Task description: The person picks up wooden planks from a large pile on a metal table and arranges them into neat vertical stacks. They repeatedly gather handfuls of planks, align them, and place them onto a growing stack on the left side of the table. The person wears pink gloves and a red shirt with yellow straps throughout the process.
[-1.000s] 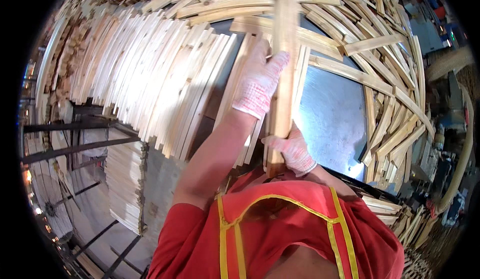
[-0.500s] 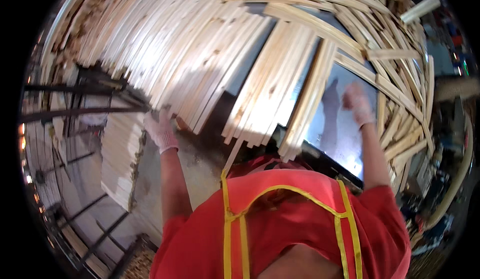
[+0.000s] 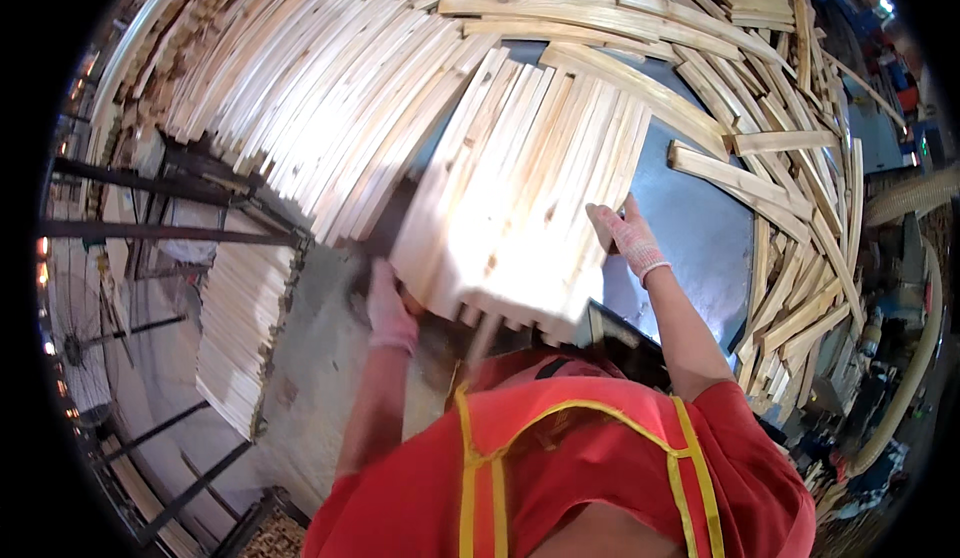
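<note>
**Q:** What lies at the centre of the figure?

**A:** A bundle of pale wooden slats (image 3: 520, 198), laid side by side on a grey metal worktop (image 3: 700, 228). The slats' long axis runs from about 6 o'clock, nearest the person, up toward 12 o'clock, leaning slightly to 1 o'clock. Their near ends overhang the worktop's edge.

**Q:** How do the hands stand to it?

**A:** Both wear light knit gloves. The left hand (image 3: 390, 308) sits at the bundle's near left corner, at about 8 o'clock from its middle, touching the slat ends; whether its fingers are closed round a slat cannot be told, as the wood hides them. The right hand (image 3: 625, 236) is flat and spread, palm against the bundle's right edge, at about 4 o'clock. The bundle thus lies between the two hands, and each is about equally near.

**Q:** What surrounds it?

**A:** A larger fan of slats (image 3: 300, 108) at 10 o'clock, loose crossed strips (image 3: 780, 138) from 12 to 3 o'clock, a stacked pile (image 3: 240, 328) at 8 o'clock beside a dark metal rack (image 3: 150, 228), and a hose (image 3: 915, 358) at 3 o'clock.
</note>
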A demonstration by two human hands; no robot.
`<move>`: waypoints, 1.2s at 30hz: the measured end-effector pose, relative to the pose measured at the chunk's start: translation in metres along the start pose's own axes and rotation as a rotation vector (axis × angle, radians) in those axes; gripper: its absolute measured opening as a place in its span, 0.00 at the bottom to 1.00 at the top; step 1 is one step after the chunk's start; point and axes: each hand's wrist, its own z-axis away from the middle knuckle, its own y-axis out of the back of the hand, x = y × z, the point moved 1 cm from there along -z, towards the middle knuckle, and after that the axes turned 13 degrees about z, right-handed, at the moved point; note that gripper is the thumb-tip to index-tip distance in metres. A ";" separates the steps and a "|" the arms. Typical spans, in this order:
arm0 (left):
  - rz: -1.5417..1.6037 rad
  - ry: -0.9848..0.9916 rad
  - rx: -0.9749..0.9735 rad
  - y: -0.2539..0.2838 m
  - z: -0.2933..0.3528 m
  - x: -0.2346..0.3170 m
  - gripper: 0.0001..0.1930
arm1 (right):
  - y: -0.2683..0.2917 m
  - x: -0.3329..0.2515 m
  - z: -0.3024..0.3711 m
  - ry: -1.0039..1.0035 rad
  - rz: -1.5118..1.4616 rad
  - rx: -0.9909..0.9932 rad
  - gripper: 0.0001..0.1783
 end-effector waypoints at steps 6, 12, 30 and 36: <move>-1.015 -0.269 -0.412 0.007 -0.010 -0.014 0.35 | 0.057 0.011 -0.006 -0.135 -0.071 -0.261 0.48; -1.646 -0.483 -0.158 -0.158 -0.037 0.001 0.51 | 0.065 0.002 -0.061 0.040 0.466 -0.178 0.46; -0.558 -0.290 -0.930 -0.227 0.019 0.018 0.63 | 0.100 -0.010 0.023 0.154 -0.421 0.109 0.36; -0.531 -0.883 -1.101 -0.311 0.152 0.140 0.60 | 0.239 -0.133 0.117 0.616 -0.221 0.577 0.33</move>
